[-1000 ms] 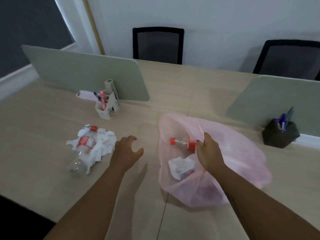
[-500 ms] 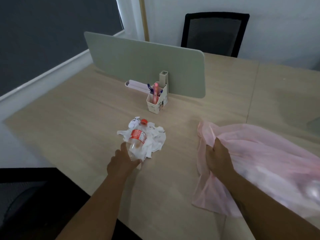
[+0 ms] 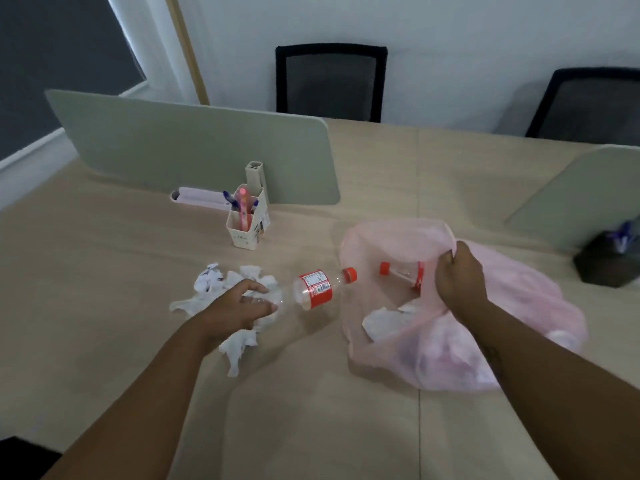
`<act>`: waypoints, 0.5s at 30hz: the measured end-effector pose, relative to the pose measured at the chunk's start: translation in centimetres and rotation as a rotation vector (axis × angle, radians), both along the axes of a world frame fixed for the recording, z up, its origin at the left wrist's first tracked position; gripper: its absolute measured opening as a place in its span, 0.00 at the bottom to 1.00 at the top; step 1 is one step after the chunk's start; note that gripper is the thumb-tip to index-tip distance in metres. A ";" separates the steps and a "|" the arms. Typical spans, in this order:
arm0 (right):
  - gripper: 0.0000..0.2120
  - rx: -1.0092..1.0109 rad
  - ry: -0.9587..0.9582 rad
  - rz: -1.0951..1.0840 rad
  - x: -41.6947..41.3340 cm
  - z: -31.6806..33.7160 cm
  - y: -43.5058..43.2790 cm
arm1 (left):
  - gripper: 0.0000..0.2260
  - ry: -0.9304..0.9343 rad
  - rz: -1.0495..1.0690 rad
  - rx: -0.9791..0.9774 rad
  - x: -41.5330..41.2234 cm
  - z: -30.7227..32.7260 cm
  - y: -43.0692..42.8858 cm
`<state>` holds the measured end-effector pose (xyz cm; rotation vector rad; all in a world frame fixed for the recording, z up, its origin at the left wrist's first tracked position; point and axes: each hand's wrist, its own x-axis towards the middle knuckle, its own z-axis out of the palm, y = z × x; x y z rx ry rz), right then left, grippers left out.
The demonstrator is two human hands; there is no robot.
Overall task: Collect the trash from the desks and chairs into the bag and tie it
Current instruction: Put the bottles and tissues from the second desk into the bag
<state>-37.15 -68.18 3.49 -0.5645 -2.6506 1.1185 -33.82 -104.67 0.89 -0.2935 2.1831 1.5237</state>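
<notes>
The left hand [image 3: 239, 306] grips a clear bottle [image 3: 313, 289] by its base, cap toward the pink bag [image 3: 502, 341]; the right hand [image 3: 459, 278] pinches the bag's rim, seemingly holding it agape.

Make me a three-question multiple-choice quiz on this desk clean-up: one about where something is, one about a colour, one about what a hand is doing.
1. Where does the white pen holder stand?
A. In front of the grey divider
B. On a chair
C. Inside the bag

2. What colour is the trash bag?
A. Black
B. Pink
C. Green

3. What is the left hand doing?
A. Resting flat on bare desk
B. Tying the bag
C. Gripping the plastic bottle

Answers:
1. A, it stands on the desk just before the divider.
2. B, the thin film is translucent pink.
3. C, its fingers wrap the bottle's base, cap pointing at the bag, while the right hand holds the bag's mouth.
</notes>
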 end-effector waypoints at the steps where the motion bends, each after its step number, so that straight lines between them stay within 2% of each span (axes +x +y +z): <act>1: 0.12 0.000 -0.001 -0.023 0.4 0.3 0.7 | 0.18 0.000 -0.034 0.024 -0.7 -0.2 1.3; 3: 0.11 0.001 -0.003 -0.064 1.2 0.7 1.8 | 0.19 0.004 -0.101 0.072 -2.0 -0.7 4.1; 8: 0.09 0.023 0.004 -0.071 3.6 1.0 3.5 | 0.30 0.013 -0.222 0.161 -4.9 -2.0 12.1; 10: 0.09 0.020 -0.019 -0.096 4.5 1.0 4.5 | 0.27 0.010 -0.258 0.189 -5.7 -2.6 15.2; 13: 0.09 0.022 -0.060 -0.145 5.6 1.1 6.3 | 0.18 0.008 -0.305 0.227 -6.7 -3.5 19.0; 15: 0.09 0.021 -0.069 -0.153 5.9 1.2 7.1 | 0.21 0.035 -0.336 0.213 -7.4 -4.2 20.4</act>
